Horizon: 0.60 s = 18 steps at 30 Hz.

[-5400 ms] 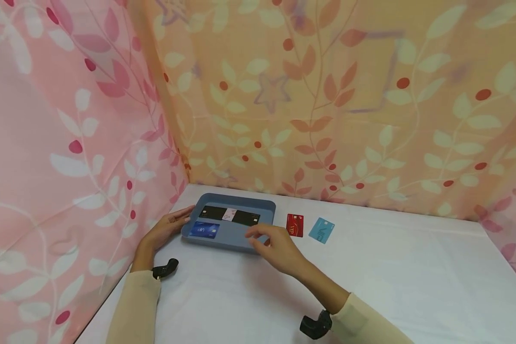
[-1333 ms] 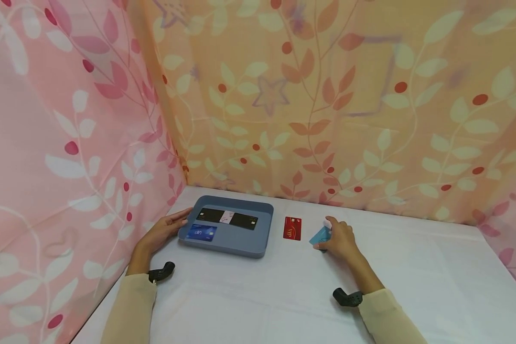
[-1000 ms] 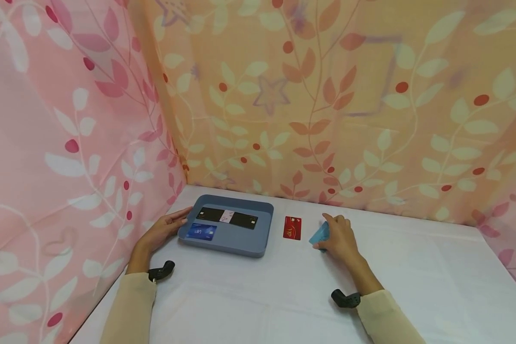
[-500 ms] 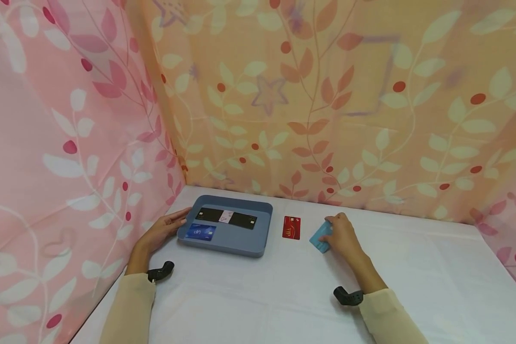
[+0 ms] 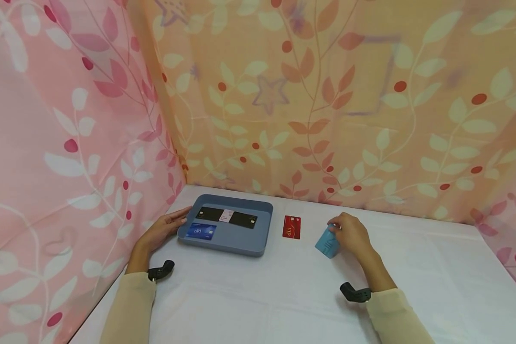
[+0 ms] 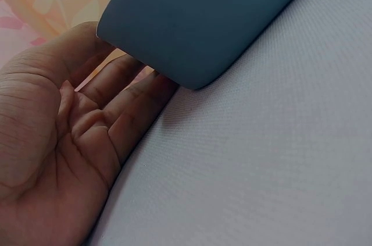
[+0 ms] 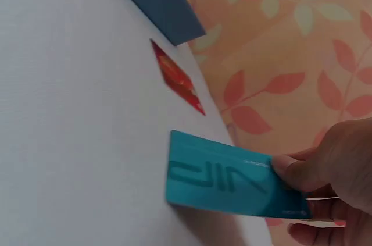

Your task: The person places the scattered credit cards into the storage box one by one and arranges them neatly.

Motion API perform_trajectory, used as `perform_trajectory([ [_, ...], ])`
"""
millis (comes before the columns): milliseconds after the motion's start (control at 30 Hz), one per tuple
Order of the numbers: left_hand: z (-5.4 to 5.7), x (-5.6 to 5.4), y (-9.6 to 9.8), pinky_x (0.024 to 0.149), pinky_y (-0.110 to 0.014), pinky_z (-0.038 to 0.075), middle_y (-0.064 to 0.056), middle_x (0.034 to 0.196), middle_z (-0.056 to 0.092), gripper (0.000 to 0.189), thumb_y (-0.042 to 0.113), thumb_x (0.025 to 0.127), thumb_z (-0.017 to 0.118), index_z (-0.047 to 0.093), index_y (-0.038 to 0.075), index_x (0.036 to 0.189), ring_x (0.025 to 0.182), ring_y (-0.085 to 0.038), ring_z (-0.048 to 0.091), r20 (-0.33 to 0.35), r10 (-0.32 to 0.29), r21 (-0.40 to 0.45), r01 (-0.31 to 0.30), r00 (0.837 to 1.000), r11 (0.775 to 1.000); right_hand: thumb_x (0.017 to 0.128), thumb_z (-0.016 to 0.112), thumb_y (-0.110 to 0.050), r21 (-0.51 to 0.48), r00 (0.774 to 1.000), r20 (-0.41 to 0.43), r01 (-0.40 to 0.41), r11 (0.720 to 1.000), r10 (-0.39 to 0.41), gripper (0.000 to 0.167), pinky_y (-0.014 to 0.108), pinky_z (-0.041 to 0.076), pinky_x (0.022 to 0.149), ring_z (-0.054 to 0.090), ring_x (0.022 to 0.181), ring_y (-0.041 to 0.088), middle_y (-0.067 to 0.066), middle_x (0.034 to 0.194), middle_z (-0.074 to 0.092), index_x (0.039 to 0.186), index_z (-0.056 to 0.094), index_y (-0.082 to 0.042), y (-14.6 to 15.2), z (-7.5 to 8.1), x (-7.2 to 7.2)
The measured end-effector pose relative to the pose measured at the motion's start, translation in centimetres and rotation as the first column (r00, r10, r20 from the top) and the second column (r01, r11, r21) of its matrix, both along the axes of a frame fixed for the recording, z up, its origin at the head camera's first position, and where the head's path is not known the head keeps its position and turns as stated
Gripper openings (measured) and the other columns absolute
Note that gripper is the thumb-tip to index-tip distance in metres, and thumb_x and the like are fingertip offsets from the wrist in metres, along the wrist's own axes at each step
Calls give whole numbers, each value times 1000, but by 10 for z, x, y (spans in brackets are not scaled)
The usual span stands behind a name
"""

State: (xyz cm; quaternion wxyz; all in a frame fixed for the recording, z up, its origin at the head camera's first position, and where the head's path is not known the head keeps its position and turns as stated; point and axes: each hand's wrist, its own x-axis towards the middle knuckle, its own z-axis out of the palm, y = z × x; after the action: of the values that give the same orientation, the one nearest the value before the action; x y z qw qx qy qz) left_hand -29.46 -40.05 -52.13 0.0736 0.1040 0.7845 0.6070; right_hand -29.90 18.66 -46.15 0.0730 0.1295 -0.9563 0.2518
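My right hand (image 5: pixel 351 234) pinches a light blue VIP card (image 5: pixel 328 242) by its upper end; in the right wrist view the card (image 7: pixel 218 176) is raised off the cloth, its shadow below. My left hand (image 5: pixel 165 228) lies at the left end of a blue-grey tray (image 5: pixel 236 247), its fingers against the tray's outer wall with the palm showing in the left wrist view. Inside the tray are a blue VIP card (image 5: pixel 201 231) and a row of two black cards (image 5: pixel 244 220) with a pale pink patterned piece (image 5: pixel 226 216) between them. A red VIP card (image 5: pixel 292 227) lies right of the tray.
A white cloth (image 5: pixel 241 296) covers the table. Behind it hangs an orange leaf-patterned curtain (image 5: pixel 348 143), and a pink one (image 5: pixel 90 191) borders the left side. A black wrist camera (image 5: pixel 355 292) sits on the right wrist.
Over several seconds my right hand has moved from above the tray rightward to the light blue card and has lifted it from the table. My left hand has stayed at the tray.
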Motion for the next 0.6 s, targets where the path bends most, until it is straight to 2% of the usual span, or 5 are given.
perform_trajectory([
  [167,-3,-3,-3,105,-16,41,-8,164,34,54,24,106,55,39,16,158,152,-30,27,-6,-11,-11,10,1000,1000,94,67,-4,-33,995,60,-80,996,82,13,44,54,73,60,82,26,12,93,71,100,79,-2,11,11,-1],
  [400,-1,-3,-2,104,-15,41,-7,163,34,56,26,105,57,40,16,157,151,-30,28,9,1,12,-2,1000,1000,96,66,-5,-80,968,146,-194,978,204,12,44,57,81,61,85,23,7,91,72,99,77,-2,25,24,0],
  [500,-1,-3,-1,103,-15,41,-8,164,33,56,25,105,57,39,15,158,152,-30,26,12,2,19,-2,1000,1000,96,66,-5,-109,960,149,-222,969,237,11,39,55,78,61,83,21,3,88,71,98,77,-3,31,28,1],
  [600,-2,-2,-1,103,-15,41,-7,164,33,57,26,105,58,39,15,157,152,-30,26,20,8,18,-9,1000,1000,97,65,-7,-178,950,169,-233,956,264,11,35,55,72,60,78,21,4,86,70,100,75,-2,36,31,1],
])
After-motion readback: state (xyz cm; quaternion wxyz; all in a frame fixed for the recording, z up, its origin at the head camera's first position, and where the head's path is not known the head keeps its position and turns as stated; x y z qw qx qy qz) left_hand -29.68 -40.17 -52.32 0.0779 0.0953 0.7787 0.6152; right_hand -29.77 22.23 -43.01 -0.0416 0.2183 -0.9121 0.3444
